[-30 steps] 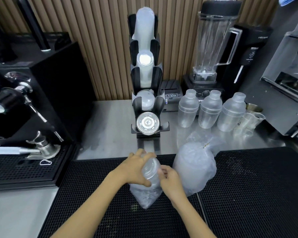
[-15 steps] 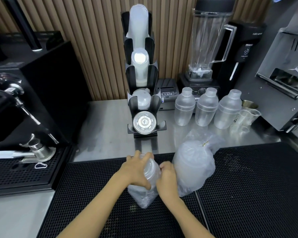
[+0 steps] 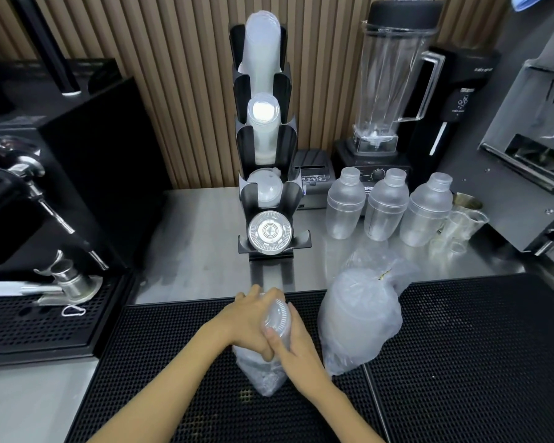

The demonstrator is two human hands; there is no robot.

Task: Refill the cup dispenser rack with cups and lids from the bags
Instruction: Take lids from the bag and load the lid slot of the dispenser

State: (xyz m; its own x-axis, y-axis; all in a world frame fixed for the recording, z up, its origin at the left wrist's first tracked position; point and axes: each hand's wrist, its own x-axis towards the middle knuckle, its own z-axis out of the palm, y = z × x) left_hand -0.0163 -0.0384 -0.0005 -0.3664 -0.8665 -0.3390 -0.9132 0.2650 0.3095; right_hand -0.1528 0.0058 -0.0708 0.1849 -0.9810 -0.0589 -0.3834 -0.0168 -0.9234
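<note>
Both hands hold a stack of clear lids [image 3: 277,318] in a thin plastic bag [image 3: 264,375]. Left hand [image 3: 251,324] wraps around the stack, and right hand [image 3: 293,342] grips its other side. It sits on the black mat [image 3: 461,362], in front of the cup rack [image 3: 264,148]. A bigger bag [image 3: 360,318] lies just right of the stack. Behind that bag stand three shakers [image 3: 386,206]. No writing is clear enough to read.

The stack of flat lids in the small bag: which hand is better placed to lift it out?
Probably the left hand: it wraps the top of the lid stack. The right hand sits lower on the bag and can pull it down.
</note>
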